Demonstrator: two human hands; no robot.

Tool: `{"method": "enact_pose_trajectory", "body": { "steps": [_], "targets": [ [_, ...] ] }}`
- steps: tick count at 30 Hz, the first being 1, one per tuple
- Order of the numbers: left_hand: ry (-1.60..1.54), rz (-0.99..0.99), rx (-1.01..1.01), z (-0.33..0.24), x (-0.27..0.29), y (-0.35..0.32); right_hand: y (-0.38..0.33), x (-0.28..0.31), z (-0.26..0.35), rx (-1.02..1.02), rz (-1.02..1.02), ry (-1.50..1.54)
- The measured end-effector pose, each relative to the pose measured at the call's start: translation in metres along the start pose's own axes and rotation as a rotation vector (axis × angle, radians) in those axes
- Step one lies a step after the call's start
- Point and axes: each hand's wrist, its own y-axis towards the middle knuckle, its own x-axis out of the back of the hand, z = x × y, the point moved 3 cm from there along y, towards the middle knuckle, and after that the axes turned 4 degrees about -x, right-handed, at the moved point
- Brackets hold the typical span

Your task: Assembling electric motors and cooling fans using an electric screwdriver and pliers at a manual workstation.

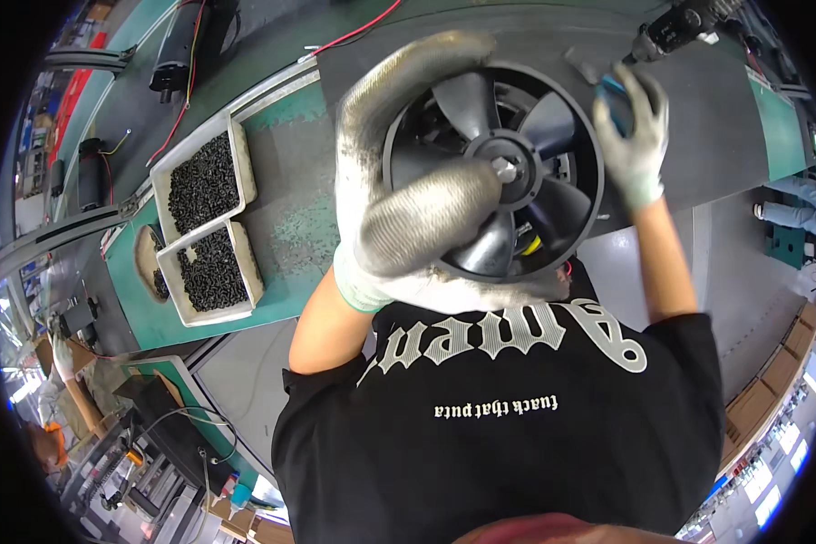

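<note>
My gloved left hand (426, 218) is closed around a black fan (562, 204), lifted close to the camera. Its thumb presses across the fan's hub, beside a small metal piece at the centre. The fan has several broad blades inside a round housing, and a bit of yellow shows between them. Farther right, my gloved right hand (636, 140) has its fingers curled around a blue object (617, 107) above the dark mat. The fingers hide part of that object, and its kind is unclear. A black power screwdriver (684, 27) has its tip just beyond the right fingertips.
Two white bins (250, 172) of small black screws stand on the green table at the left, beside a round dish (145, 258). Black cylindrical motors (174, 54) with wires lie at the far left. A red wire (358, 34) crosses the back. Another person (72, 399) is at lower left.
</note>
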Motion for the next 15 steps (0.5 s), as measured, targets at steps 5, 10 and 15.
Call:
{"method": "enact_pose_trajectory", "body": {
  "steps": [5,10,15],
  "targets": [
    [0.058,0.128,0.159,-0.01,-0.001,0.014,-0.036,-0.005,0.094,-0.111,0.403,0.791],
    [0.431,0.364,0.648,0.017,-0.033,0.016,-0.011,-0.086,0.082,-0.679,0.328,2.302],
    [0.169,0.794,0.972,0.005,-0.042,-0.04,0.146,-0.152,-0.037,-0.725,0.572,0.796]
  ]
}}
